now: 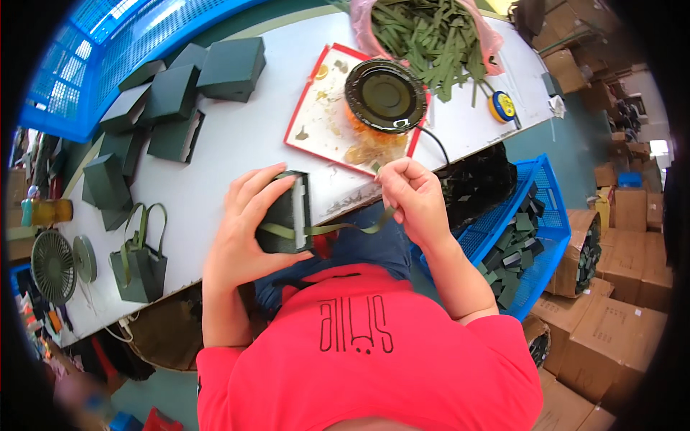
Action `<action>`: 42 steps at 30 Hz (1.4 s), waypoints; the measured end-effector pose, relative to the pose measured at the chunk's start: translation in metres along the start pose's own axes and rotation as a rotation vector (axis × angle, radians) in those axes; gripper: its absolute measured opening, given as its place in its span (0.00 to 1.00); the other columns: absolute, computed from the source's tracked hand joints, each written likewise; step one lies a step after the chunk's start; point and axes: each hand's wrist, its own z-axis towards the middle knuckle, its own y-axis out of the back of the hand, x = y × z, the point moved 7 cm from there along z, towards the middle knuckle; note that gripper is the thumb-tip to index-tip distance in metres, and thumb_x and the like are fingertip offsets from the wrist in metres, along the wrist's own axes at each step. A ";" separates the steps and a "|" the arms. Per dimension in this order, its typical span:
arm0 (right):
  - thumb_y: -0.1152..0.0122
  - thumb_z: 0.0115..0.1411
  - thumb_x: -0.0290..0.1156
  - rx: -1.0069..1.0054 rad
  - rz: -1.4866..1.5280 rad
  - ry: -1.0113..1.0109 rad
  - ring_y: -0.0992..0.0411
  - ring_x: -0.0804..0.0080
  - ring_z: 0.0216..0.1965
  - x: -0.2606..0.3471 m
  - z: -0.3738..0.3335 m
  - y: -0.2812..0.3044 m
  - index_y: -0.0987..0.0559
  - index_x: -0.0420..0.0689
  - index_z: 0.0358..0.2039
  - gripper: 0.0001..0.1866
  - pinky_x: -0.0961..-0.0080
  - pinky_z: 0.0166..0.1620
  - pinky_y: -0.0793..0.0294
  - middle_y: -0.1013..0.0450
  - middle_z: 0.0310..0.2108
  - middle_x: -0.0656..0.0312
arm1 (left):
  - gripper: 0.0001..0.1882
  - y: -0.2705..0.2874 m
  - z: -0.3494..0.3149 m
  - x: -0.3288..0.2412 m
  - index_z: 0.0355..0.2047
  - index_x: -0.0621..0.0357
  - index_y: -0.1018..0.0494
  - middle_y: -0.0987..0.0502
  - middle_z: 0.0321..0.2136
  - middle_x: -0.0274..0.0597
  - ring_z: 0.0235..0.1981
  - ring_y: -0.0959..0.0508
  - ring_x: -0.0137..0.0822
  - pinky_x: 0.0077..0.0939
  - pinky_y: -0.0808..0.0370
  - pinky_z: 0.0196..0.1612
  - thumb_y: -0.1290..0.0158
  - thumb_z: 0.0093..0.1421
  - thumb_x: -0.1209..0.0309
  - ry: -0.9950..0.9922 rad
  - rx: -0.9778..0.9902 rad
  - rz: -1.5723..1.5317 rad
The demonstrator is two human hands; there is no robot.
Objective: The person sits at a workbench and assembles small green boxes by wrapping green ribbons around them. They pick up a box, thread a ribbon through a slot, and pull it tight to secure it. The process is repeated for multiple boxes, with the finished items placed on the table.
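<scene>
My left hand (237,223) is wrapped round a small dark green box (279,219) with a pale inner edge, held at the table's near edge. A green ribbon (352,228) crosses the box and runs right in a loose curve. Its free end is pinched between the thumb and fingers of my right hand (415,197), just off the near corner of a red-edged white board (305,122). On that board stands a round black device (384,93) with a cord and amber, glue-like residue around its base.
Several dark green boxes (172,93) stand at the left; one box with ribbon handles (139,273) is nearer. Cut green ribbons (431,36) fill a pink bag (364,21). A fan (53,266) stands far left. A blue crate (550,230) of green pieces is beside me, right.
</scene>
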 end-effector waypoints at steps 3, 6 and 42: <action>0.35 0.66 0.33 0.176 -0.041 -0.126 0.36 0.92 0.21 0.000 -0.009 -0.027 0.20 0.40 0.36 0.09 0.89 0.22 0.40 0.27 0.23 0.73 | 0.52 -0.003 0.005 -0.008 0.61 0.58 0.31 0.31 0.63 0.51 0.63 0.33 0.55 0.47 0.34 0.64 0.23 0.31 0.64 -0.066 0.023 -0.042; 0.34 0.66 0.34 0.259 -0.072 -0.178 0.32 0.91 0.24 -0.008 -0.008 -0.041 0.20 0.39 0.35 0.10 0.89 0.27 0.35 0.24 0.26 0.73 | 0.53 -0.005 0.007 -0.014 0.60 0.58 0.31 0.30 0.62 0.51 0.63 0.33 0.55 0.47 0.35 0.64 0.23 0.30 0.65 -0.095 0.035 -0.087; 0.41 0.71 0.37 0.240 -0.241 -0.087 0.25 0.81 0.39 -0.018 0.003 -0.026 0.20 0.35 0.44 0.15 0.79 0.46 0.24 0.21 0.37 0.65 | 0.54 -0.017 0.009 -0.018 0.63 0.57 0.34 0.29 0.62 0.46 0.64 0.32 0.52 0.46 0.37 0.64 0.24 0.32 0.67 -0.097 0.107 -0.085</action>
